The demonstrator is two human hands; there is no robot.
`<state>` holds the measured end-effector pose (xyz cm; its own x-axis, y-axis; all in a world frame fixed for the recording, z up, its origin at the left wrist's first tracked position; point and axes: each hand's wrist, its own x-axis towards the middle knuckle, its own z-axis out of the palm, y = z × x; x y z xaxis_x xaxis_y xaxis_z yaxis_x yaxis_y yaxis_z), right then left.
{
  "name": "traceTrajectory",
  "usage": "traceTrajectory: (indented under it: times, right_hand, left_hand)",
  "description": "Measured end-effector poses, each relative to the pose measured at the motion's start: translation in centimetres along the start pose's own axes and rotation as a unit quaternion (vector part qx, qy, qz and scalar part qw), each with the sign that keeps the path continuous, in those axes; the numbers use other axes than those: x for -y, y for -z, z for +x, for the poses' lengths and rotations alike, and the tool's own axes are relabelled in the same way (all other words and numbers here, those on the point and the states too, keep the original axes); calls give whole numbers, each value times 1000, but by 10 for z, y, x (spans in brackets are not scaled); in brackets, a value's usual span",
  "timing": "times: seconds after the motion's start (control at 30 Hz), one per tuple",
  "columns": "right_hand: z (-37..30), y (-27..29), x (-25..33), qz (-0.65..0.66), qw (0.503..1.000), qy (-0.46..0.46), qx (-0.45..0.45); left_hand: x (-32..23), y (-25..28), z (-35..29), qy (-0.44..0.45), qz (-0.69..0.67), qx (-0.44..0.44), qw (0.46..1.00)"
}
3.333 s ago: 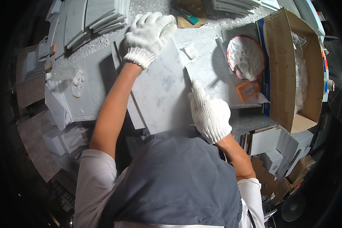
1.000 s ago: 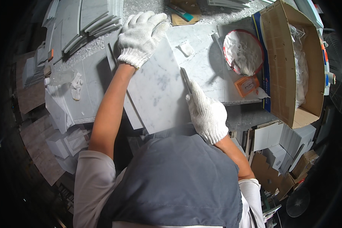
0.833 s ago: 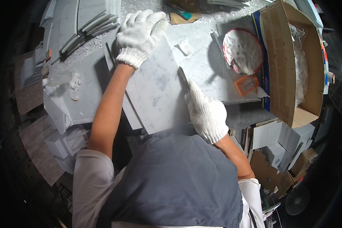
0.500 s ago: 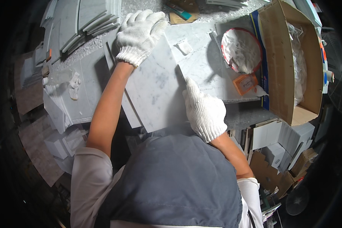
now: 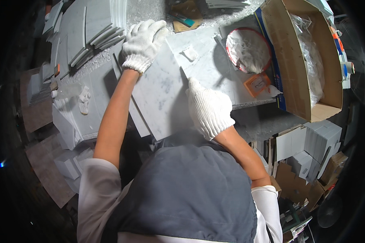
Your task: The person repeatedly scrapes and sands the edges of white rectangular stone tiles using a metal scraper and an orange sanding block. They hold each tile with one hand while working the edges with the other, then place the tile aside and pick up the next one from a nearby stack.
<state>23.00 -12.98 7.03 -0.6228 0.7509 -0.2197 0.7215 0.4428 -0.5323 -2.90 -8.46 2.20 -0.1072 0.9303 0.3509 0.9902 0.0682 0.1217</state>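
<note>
A grey-veined white marble tile (image 5: pixel 163 91) lies slantwise in front of me, on top of another pale slab that shows along its left side. My left hand (image 5: pixel 145 43), in a white knitted glove, rests flat over the tile's far left end with its fingers stretched out. At the tile's right edge is my right hand (image 5: pixel 210 108), gloved alike, with its fingers curled in. Its foremost digit points away along that edge. Whatever lies inside its grip is hidden from above. Haze like fine dust hangs by the tile's near right side.
Stacked marble tiles (image 5: pixel 97 24) stand at the far left. Right of the tile are a red-rimmed round container (image 5: pixel 248 49) with white contents, an orange box (image 5: pixel 256 84) and a large open carton (image 5: pixel 290 60) holding clear plastic. A teal-handled tool (image 5: pixel 183 19) lies at the back.
My view has turned slightly, so the surroundings shift in the picture. My left hand keeps its place on the tile. My right hand stays at the right edge, a little farther forward.
</note>
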Motion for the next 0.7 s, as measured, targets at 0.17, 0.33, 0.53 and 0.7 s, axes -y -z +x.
traceTrajectory:
  times: [0.17,0.33,0.53,0.7]
  right_hand:
    - [-2,9,-8,39,998,-6,49]
    - [-25,8,-22,102,994,-33,-3]
    - [-34,-10,-30,109,994,10,-29]
    - [-29,-10,-28,96,995,29,-21]
  left_hand:
    - [-1,2,1,4,5,10,1000]
    - [1,1,0,4,-8,9,1000]
    - [1,0,0,19,-2,17,1000]
    - [-1,3,1,19,-3,18,1000]
